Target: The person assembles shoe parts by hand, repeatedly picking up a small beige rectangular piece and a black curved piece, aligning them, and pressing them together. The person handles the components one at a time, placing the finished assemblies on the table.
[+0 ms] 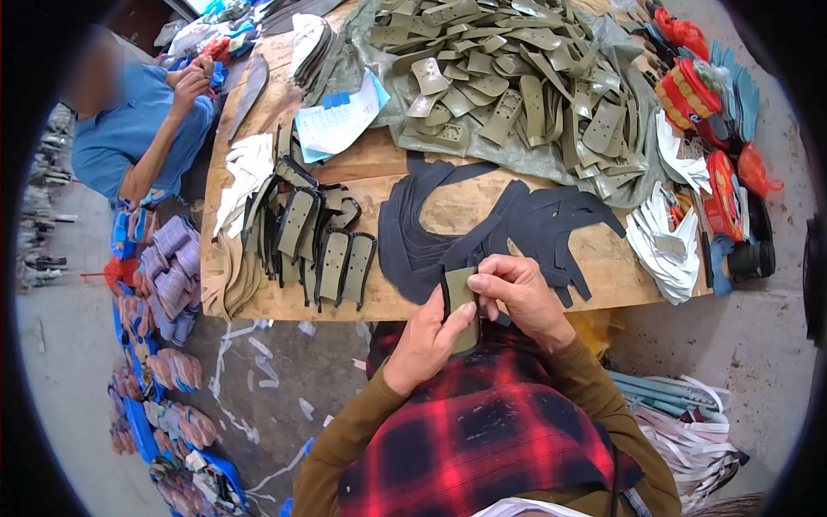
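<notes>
An olive-green curved panel with a dark strip along its edge is held over the table's near edge. My left hand grips it from the left, thumb across its face. At its upper right corner, my right hand pinches the panel's edge and dark strip between thumb and fingers. Just beyond my hands lie stacks of curved dark fabric strips. Similar olive panels edged in black stand in a cluster to the left. A large heap of olive panels with small holes covers a plastic sheet at the back.
White cut pieces lie at the table's left and right. A paper sheet rests near the heap. A person in a blue shirt sits at far left. Bundled pieces stand beside the table; strips hang low at right.
</notes>
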